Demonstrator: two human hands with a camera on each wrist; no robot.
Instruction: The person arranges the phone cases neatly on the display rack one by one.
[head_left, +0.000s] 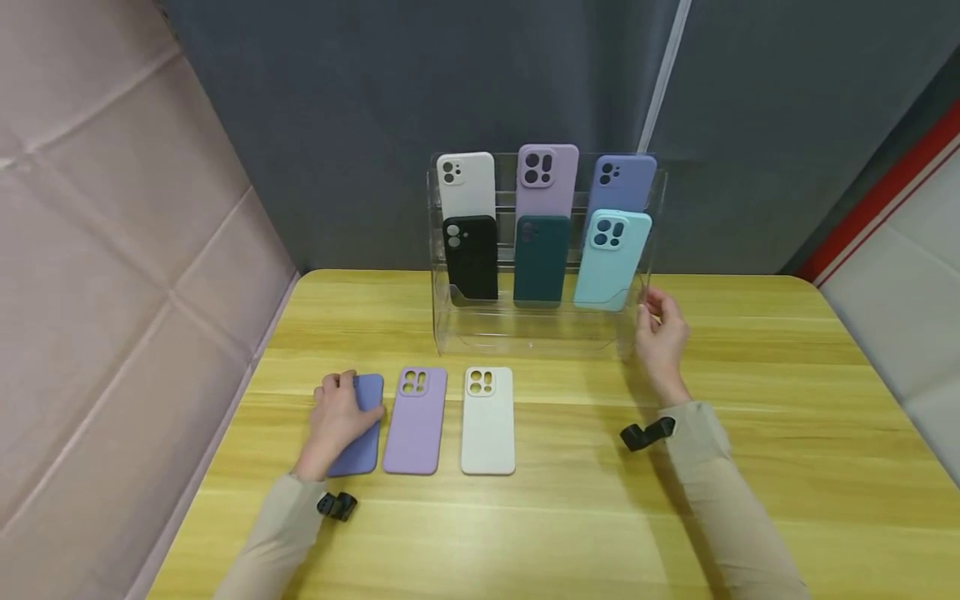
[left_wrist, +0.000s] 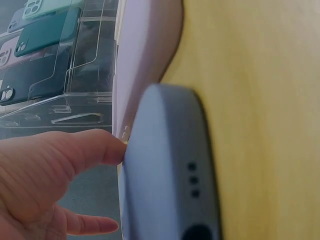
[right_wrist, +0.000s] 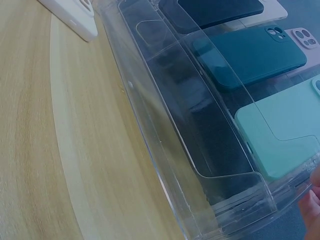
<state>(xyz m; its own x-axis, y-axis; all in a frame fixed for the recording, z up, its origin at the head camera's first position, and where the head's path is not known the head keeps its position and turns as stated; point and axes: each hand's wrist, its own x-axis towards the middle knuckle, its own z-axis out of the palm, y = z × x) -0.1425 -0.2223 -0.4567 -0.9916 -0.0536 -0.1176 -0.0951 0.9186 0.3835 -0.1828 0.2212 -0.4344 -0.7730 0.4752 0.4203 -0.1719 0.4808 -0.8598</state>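
My left hand (head_left: 337, 417) lies over a blue phone case (head_left: 366, 442) on the table, thumb at its right side and fingers toward its upper left. In the left wrist view the thumb (left_wrist: 100, 146) touches the case (left_wrist: 167, 165), whose edge has small holes. To its right lie a lilac phone case (head_left: 415, 429) and a white phone case (head_left: 488, 429). My right hand (head_left: 662, 337) grips the right side of a clear display stand (head_left: 525, 342); only its fingertips (right_wrist: 312, 205) show in the right wrist view.
Two rows of phone cases stand in the rack: white (head_left: 468, 193), lilac (head_left: 551, 200) and blue-violet (head_left: 630, 187) behind; black (head_left: 472, 262), dark teal (head_left: 542, 262) and light aqua (head_left: 609, 271) in front. A grey partition (head_left: 360, 150) rises behind the wooden table (head_left: 570, 533).
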